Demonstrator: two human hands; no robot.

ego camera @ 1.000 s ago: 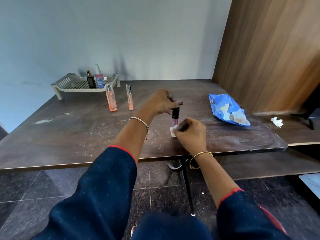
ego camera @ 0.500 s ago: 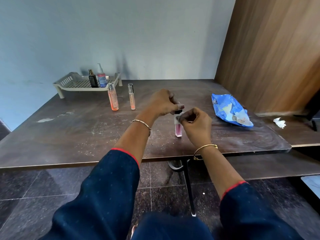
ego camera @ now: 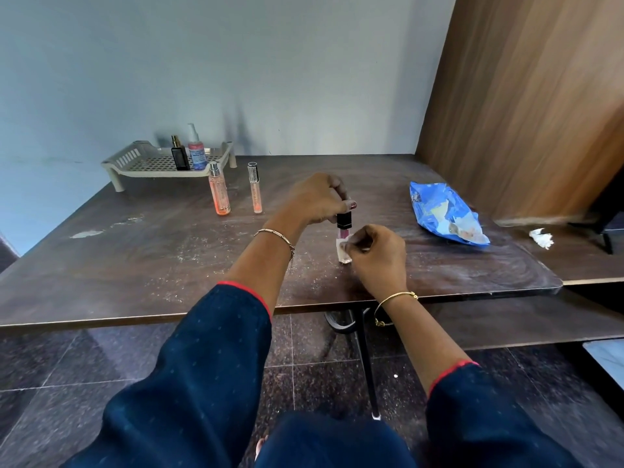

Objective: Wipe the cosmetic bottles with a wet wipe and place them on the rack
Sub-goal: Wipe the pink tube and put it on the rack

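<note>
My left hand (ego camera: 317,199) pinches the black cap of a slim pink bottle (ego camera: 343,227) that stands upright on the brown table (ego camera: 135,265). A white wet wipe (ego camera: 342,249) is wrapped around the bottle's lower part, held there by the curled fingers of my right hand (ego camera: 378,255). Two more bottles stand on the table: an orange one (ego camera: 218,194) and a thin peach tube (ego camera: 255,189). The beige rack (ego camera: 135,163) at the back left holds a dark bottle (ego camera: 179,155) and a pink pump bottle (ego camera: 197,152).
A blue wipes packet (ego camera: 444,214) lies on the table to the right. A crumpled white wipe (ego camera: 542,238) sits on the lower side surface. A wooden panel (ego camera: 523,96) rises at the right. The table's near edge is just below my wrists.
My right hand slid the wipe from the upper part of the pink bottle down to its lower part. My left hand stays on the cap.
</note>
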